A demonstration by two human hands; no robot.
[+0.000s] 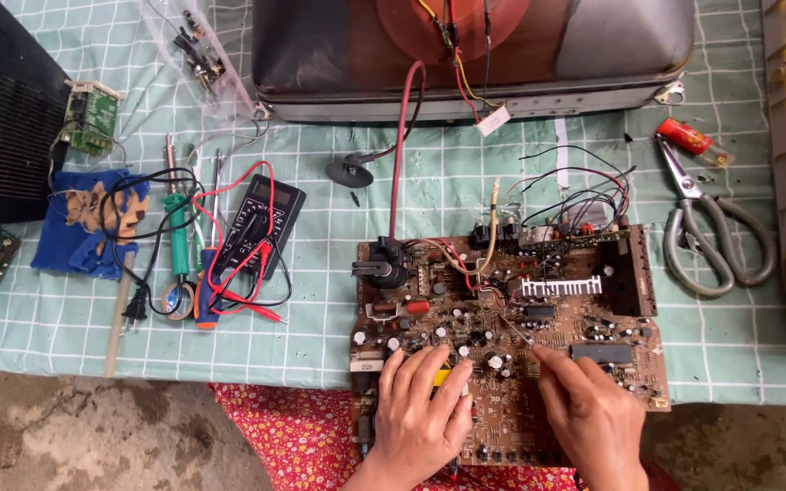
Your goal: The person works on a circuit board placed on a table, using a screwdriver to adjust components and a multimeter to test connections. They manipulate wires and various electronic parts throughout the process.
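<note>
Circuit board under both hands: left flat, right pinching thin probe.

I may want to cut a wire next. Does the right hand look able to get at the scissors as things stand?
Probably yes. The scissors lie in the open on the cloth, right of the circuit board, with nothing between them and the right hand, though it holds a thin probe.

A brown circuit board lies flat on the checked cloth, its near edge overhanging toward six o'clock, crowded with capacitors and a black transformer at ten o'clock. A thin metal probe slants across it, tip toward eleven o'clock.
</note>
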